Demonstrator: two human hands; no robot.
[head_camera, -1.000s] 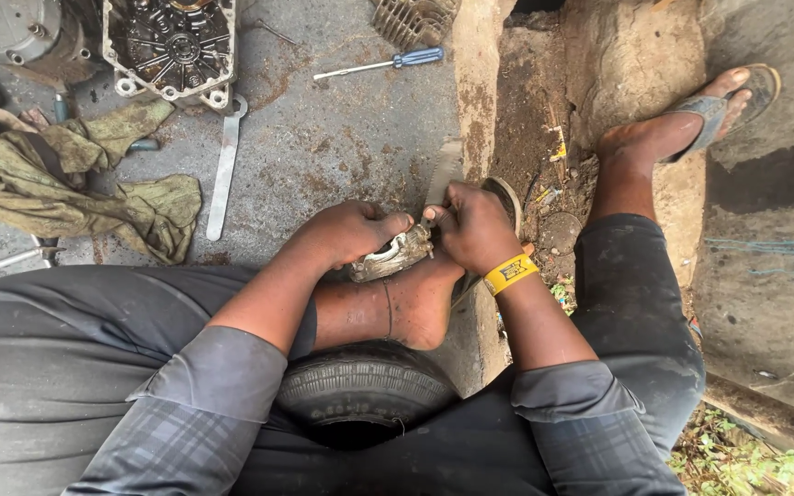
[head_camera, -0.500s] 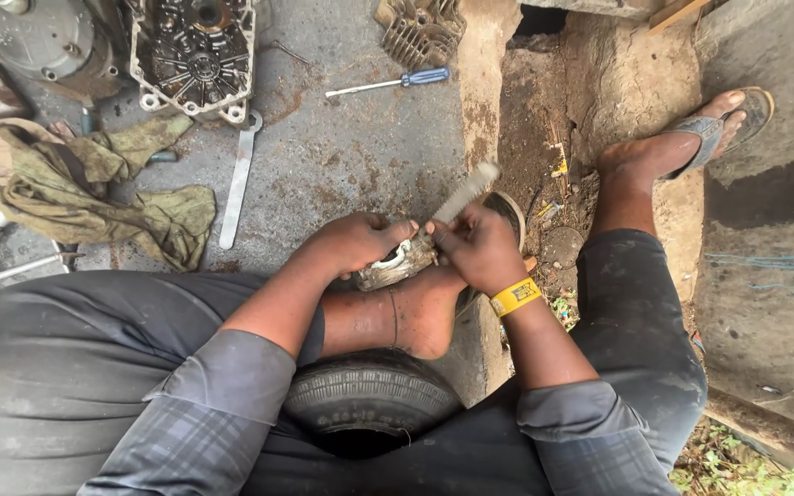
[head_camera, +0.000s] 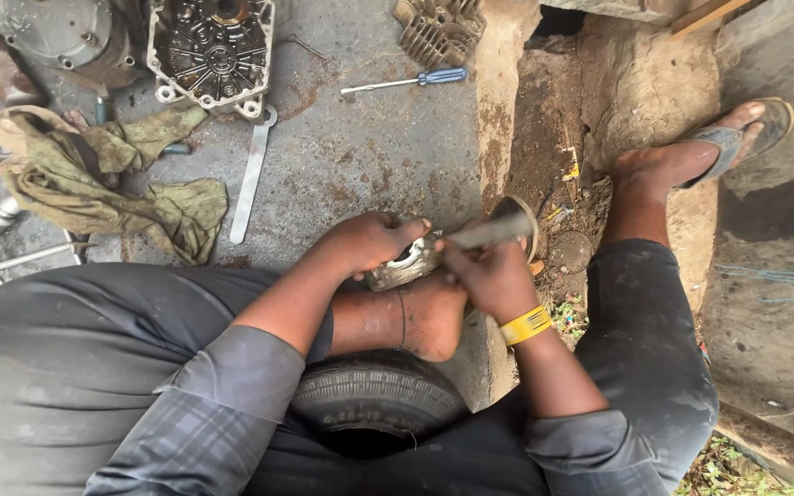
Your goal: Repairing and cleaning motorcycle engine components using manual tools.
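My left hand (head_camera: 365, 243) grips a small grey metal engine part (head_camera: 403, 267) and holds it down on my bare left foot (head_camera: 434, 317). My right hand (head_camera: 489, 276), with a yellow wristband (head_camera: 526, 324), is closed around a long grey metal tool (head_camera: 493, 230) that lies nearly level across the part, its tip pointing right. I sit on a black tyre (head_camera: 374, 400) with my legs in dark trousers. Most of the metal part is hidden under my fingers.
On the concrete lie a flat spanner (head_camera: 252, 174), a blue-handled screwdriver (head_camera: 406, 83), an open engine casing (head_camera: 213, 50), a finned cylinder part (head_camera: 440, 26) and an olive rag (head_camera: 103, 179). More tools sit at the left edge. My right foot in a sandal (head_camera: 709, 147) rests past a dirt gutter (head_camera: 567, 156).
My right hand has swung the metal tool down from a raised slant to nearly level over the part. The left hand kept its grip on the part.
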